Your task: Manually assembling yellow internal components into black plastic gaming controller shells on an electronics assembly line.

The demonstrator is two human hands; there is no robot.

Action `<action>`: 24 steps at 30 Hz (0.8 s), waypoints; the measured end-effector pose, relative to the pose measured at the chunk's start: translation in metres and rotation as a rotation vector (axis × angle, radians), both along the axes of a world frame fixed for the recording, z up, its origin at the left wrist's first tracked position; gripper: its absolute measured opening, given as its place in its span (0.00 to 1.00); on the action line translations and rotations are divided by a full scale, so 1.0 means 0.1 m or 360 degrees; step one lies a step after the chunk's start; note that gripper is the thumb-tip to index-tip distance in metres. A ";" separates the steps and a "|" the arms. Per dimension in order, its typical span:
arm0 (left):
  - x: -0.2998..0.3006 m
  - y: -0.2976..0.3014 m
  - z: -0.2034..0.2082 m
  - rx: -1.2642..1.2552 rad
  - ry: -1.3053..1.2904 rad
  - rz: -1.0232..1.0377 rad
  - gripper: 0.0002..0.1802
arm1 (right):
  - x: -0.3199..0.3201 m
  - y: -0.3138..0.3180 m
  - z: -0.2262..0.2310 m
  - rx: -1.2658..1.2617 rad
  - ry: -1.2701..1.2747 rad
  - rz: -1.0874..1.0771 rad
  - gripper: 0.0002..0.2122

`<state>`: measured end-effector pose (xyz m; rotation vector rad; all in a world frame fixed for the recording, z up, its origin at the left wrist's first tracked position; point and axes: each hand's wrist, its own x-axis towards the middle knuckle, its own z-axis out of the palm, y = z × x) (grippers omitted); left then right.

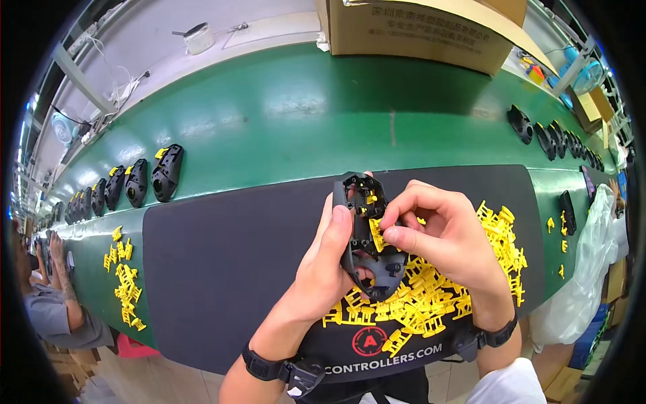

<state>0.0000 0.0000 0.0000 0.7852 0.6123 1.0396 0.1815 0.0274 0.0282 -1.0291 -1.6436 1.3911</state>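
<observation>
My left hand [321, 266] grips a black plastic game controller shell [381, 277], which I hold up on end above the mat with its hollow inner side showing. Thumb and fingers of my right hand [447, 232] pinch a small yellow plastic clip [377, 236] against the middle of the shell. Another yellow piece [371, 197] sits in the upper part of the shell. Below and to the right of my hands lies a heap of loose yellow clips [424, 296]. My right fingers partly hide the clip's contact with the shell.
A black mat [229, 269] covers part of the green table [269, 135]. Black shells with yellow pieces [167, 173] line the left; more shells [519, 124] stand far right. Loose clips [128, 289] lie left. A cardboard box [417, 34] is behind, a plastic bag [579, 269] right, a co-worker [60, 296] left.
</observation>
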 end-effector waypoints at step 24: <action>0.00 0.01 -0.04 -0.0049 0.0035 0.0034 0.39 | 0.00 0.00 -0.05 -0.0102 0.0064 0.0000 0.05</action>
